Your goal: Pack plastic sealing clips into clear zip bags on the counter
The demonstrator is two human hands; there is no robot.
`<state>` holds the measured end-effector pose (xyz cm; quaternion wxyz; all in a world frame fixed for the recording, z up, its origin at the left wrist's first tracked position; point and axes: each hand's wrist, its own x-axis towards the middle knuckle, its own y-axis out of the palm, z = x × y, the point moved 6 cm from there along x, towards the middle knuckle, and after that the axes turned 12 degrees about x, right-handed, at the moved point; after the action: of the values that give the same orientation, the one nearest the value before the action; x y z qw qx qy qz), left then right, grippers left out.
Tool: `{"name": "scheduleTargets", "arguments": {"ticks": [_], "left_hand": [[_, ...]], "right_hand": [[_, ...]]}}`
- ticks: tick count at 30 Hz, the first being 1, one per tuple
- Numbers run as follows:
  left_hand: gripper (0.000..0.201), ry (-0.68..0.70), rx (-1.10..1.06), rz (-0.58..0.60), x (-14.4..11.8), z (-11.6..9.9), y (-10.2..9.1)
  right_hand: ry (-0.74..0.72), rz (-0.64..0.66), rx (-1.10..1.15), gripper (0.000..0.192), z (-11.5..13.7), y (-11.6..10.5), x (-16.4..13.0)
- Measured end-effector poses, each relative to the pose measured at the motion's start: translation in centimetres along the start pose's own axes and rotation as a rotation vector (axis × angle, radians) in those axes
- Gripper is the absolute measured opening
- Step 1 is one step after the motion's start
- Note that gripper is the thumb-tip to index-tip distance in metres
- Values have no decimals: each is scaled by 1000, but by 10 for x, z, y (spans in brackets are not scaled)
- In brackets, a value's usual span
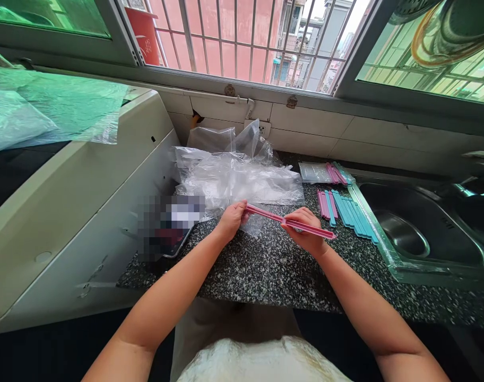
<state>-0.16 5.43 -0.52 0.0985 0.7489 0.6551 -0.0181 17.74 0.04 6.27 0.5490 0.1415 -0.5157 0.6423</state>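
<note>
Speckled dark stone forms the tabletop [266, 265], set under a barred window [242, 37] with a pink building beyond. Both hands hold one long pink clip stick [290, 222] above the near middle of the tabletop: the left hand [232, 220] pinches its far-left end, the right hand [305, 231] is closed around it toward the right end, whose tip pokes out past the fingers. A small clear bag [252, 225] hangs under the stick between the hands, mostly hidden by them; whether it is caught in the stick is hard to tell. Behind lies a crumpled heap of clear plastic bags [234, 175]. Right of the hands, a row of pink and blue sticks [345, 212] lies beside the steel sink [425, 233], with a few more on a flat bag [317, 172] farther back. Left, a blurred patch [168, 225] hides something on the tabletop edge, beside a white appliance [78, 212] draped with green-tinted plastic [46, 111].
</note>
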Motion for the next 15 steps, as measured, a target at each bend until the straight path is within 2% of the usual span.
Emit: {"name": "scheduleTargets", "arguments": {"ticks": [6, 15], "left_hand": [[42, -38, -6, 6, 0, 3, 0], [14, -1, 8, 101, -4, -4, 1]], "right_hand": [[-14, -5, -29, 6, 1, 2, -1], [21, -17, -51, 5, -5, 2, -3]]}}
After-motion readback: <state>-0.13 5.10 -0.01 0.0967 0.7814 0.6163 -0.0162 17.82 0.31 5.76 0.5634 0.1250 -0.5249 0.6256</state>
